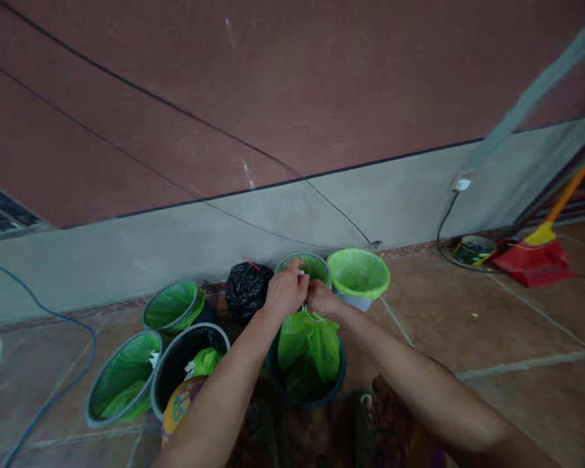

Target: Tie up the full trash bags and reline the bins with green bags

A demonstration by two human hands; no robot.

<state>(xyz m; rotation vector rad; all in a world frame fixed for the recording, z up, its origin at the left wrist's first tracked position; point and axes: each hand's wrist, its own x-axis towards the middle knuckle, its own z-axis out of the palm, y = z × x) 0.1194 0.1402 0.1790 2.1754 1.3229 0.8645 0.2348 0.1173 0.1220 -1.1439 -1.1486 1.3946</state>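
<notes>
A green garbage bag (308, 351) stands partly inside a dark trash bin (342, 372) at my feet, its top gathered upward. White drawstring (314, 316) shows at the gathered neck, just below my fingers. My left hand (286, 290) is closed in a pinch on the drawstring, a white bit showing at its fingertips. Close against it, my right hand (323, 298) is also closed on the drawstring. The exact finger grip is partly hidden. Behind my hands stands a green-lined bin (325, 268), and right of it a pale bin with a light green liner (359, 273).
A tied black garbage bag (247, 290) sits by the wall. On the left are several lined bins, including a grey-rimmed bin (90, 406) and a black-lined bin (156, 380). A blue cable (90, 351) crosses the left floor. A red dustpan (533, 263) lies at right.
</notes>
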